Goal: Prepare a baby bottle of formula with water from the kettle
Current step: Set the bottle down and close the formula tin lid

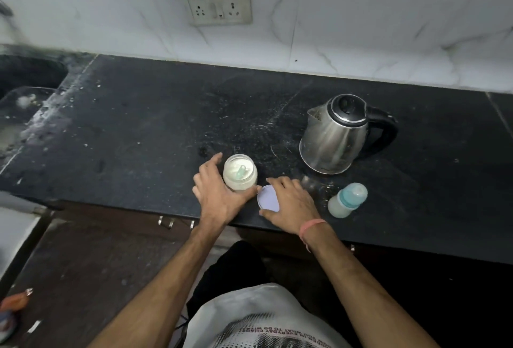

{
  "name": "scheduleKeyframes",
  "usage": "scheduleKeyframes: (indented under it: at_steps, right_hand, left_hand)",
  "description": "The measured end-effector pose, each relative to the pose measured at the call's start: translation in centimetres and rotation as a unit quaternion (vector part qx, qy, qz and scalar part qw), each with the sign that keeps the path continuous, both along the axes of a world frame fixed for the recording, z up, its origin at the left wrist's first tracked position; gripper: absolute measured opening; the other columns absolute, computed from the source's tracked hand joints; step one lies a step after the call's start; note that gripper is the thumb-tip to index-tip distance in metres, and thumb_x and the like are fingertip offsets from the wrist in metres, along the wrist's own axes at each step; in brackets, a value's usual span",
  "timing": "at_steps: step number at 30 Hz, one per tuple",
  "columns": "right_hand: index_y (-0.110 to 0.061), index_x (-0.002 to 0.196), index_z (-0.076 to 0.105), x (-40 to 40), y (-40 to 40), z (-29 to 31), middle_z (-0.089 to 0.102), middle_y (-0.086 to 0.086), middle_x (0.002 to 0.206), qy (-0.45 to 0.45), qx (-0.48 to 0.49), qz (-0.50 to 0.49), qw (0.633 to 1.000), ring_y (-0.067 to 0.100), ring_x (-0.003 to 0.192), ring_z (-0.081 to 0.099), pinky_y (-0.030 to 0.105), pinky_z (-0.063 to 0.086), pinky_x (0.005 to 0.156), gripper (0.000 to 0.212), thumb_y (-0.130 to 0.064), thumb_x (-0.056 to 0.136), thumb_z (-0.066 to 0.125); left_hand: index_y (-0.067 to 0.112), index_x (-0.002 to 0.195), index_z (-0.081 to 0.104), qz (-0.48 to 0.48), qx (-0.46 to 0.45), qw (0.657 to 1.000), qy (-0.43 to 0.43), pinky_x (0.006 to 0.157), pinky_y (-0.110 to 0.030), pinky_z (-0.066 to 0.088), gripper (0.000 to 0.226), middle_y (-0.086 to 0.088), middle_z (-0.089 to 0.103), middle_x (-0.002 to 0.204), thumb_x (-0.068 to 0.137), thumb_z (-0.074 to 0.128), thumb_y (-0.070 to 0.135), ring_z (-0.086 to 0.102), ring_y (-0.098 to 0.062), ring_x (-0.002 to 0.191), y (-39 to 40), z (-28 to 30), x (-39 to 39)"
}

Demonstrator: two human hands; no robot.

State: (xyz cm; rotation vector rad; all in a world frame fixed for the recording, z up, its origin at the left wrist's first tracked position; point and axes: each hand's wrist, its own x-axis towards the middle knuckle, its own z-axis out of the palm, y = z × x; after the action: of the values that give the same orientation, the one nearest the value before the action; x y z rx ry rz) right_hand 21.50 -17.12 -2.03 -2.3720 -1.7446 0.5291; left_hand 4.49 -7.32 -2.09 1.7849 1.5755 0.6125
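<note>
An open glass jar of white formula powder stands near the counter's front edge, with a pale green scoop lying inside it. My left hand is wrapped around the jar's left side. My right hand holds the jar's round pale purple lid just right of the jar, low over the counter. A baby bottle with a teal collar and cap stands to the right of my right hand. The steel kettle with a black lid and handle stands behind the bottle.
The black stone counter runs left to a sink. A white tiled wall with a socket panel stands behind. Cabinet handles show below the counter's front edge.
</note>
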Motion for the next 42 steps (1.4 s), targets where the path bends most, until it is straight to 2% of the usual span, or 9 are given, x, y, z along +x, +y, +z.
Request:
scheduleKeyframes:
  at_steps: [5, 10, 18, 26, 33, 35, 37, 39, 42]
  right_hand:
    - [-0.036, 0.159, 0.048, 0.1, 0.7, -1.2, 0.052, -0.002, 0.144, -0.029, 0.008, -0.01, 0.999, 0.026, 0.133, 0.047, 0.043, 0.048, 0.11, 0.087, -0.065, 0.083, 0.081]
    - [-0.039, 0.16, 0.047, 1.3, 0.5, 0.7, 0.05, 0.0, 0.133, -0.001, 0.103, -0.089, 0.991, 0.025, 0.124, 0.046, 0.041, 0.051, 0.103, 0.08, -0.058, 0.088, 0.077]
    - [-0.022, 0.119, 0.048, 1.8, 1.6, 5.6, 0.047, -0.004, 0.12, 0.161, 0.366, -0.194, 0.896, 0.017, 0.11, 0.056, 0.043, 0.056, 0.095, 0.061, -0.039, 0.08, 0.093]
    - [-0.024, 0.123, 0.055, 0.6, 0.3, 5.4, 0.047, -0.009, 0.128, 0.183, 0.291, -0.059, 0.937, 0.009, 0.115, 0.06, 0.035, 0.057, 0.094, 0.059, -0.04, 0.081, 0.092]
    - [-0.026, 0.096, 0.054, 1.0, -0.9, 3.8, 0.052, -0.014, 0.142, 0.131, 0.231, -0.025, 0.964, 0.011, 0.121, 0.063, 0.045, 0.059, 0.089, 0.046, -0.048, 0.08, 0.091]
    - [-0.028, 0.105, 0.06, 1.3, -0.8, 3.5, 0.048, -0.016, 0.157, 0.135, 0.215, -0.011, 0.967, 0.012, 0.13, 0.062, 0.043, 0.058, 0.096, 0.041, -0.047, 0.082, 0.089]
    - [-0.035, 0.135, 0.065, 1.4, -0.6, 3.6, 0.044, -0.015, 0.166, 0.123, 0.198, 0.02, 0.972, 0.013, 0.14, 0.057, 0.037, 0.054, 0.105, 0.053, -0.049, 0.088, 0.083]
    - [-0.042, 0.154, 0.057, 1.3, -0.3, 3.7, 0.049, -0.011, 0.162, 0.065, 0.175, 0.053, 0.981, 0.016, 0.138, 0.054, 0.038, 0.054, 0.107, 0.064, -0.055, 0.093, 0.073]
    - [-0.041, 0.153, 0.057, 0.9, 0.3, 3.5, 0.054, -0.004, 0.142, -0.033, 0.159, 0.055, 0.985, 0.02, 0.121, 0.053, 0.041, 0.06, 0.092, 0.063, -0.067, 0.095, 0.063]
  left_hand:
    - [0.041, 0.146, 0.06, -0.036, -0.008, 0.998, -0.055, 0.119, -0.052, 0.046, 0.104, 0.017, 0.064, 0.142, 0.055, 0.098, 0.073, 0.053, -0.018, 0.138, 0.3, -1.2, -0.4]
    - [0.037, 0.142, 0.064, -0.026, 0.015, 0.998, -0.054, 0.112, -0.049, 0.052, 0.098, 0.016, 0.068, 0.136, 0.056, 0.105, 0.062, 0.059, -0.016, 0.131, 0.4, -1.1, -0.2]
    - [0.043, 0.136, 0.064, -0.072, 0.018, 0.993, -0.09, 0.11, -0.043, 0.052, 0.093, 0.025, 0.066, 0.128, 0.055, 0.104, 0.064, 0.057, -0.006, 0.125, -1.3, -0.4, 1.6]
    - [0.043, 0.138, 0.066, -0.116, 0.02, 0.989, -0.09, 0.105, -0.048, 0.055, 0.085, 0.022, 0.07, 0.126, 0.062, 0.095, 0.066, 0.064, -0.006, 0.118, -3.0, -1.0, 3.1]
    - [0.042, 0.142, 0.063, -0.114, 0.016, 0.988, -0.101, 0.107, -0.049, 0.054, 0.084, 0.022, 0.069, 0.132, 0.065, 0.092, 0.061, 0.063, -0.01, 0.123, -3.5, -2.0, 2.9]
    - [0.041, 0.144, 0.064, -0.126, 0.018, 0.987, -0.099, 0.107, -0.05, 0.054, 0.087, 0.024, 0.068, 0.132, 0.065, 0.092, 0.063, 0.063, -0.01, 0.124, -3.4, -2.2, 2.9]
    - [0.039, 0.144, 0.063, -0.132, 0.018, 0.986, -0.097, 0.106, -0.052, 0.054, 0.086, 0.023, 0.069, 0.131, 0.067, 0.09, 0.063, 0.064, -0.012, 0.123, -3.3, -2.3, 2.9]
    - [0.04, 0.142, 0.063, -0.131, 0.018, 0.987, -0.096, 0.104, -0.054, 0.055, 0.082, 0.02, 0.07, 0.127, 0.067, 0.089, 0.062, 0.066, -0.013, 0.119, -3.3, -2.5, 2.9]
    - [0.043, 0.14, 0.063, -0.133, 0.018, 0.987, -0.089, 0.102, -0.054, 0.057, 0.079, 0.019, 0.07, 0.124, 0.068, 0.092, 0.059, 0.067, -0.012, 0.117, -3.1, -2.8, 3.0]
